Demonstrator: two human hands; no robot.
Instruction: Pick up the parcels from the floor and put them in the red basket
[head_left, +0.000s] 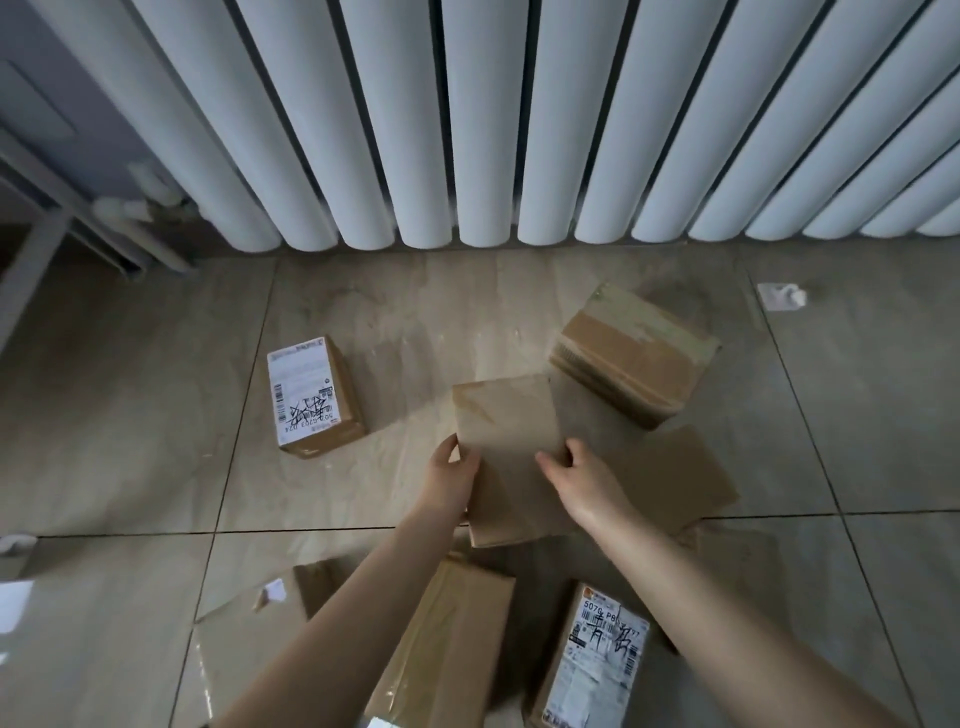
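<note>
Both hands gripped a plain brown parcel (511, 457) at mid-frame — left hand (449, 480) on its left edge, right hand (582, 480) on its right edge, fingers closed around the sides, probably to lift it level. Other parcels lay on the tiled floor (130, 415) — a labelled box (311, 397) far left, a taped box (631, 356) far right. No red basket showed.

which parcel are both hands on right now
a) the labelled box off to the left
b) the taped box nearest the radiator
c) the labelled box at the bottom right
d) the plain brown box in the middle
d: the left hand and right hand grip opposite sides of the plain brown box in the middle; the other parcels lie untouched.
</note>
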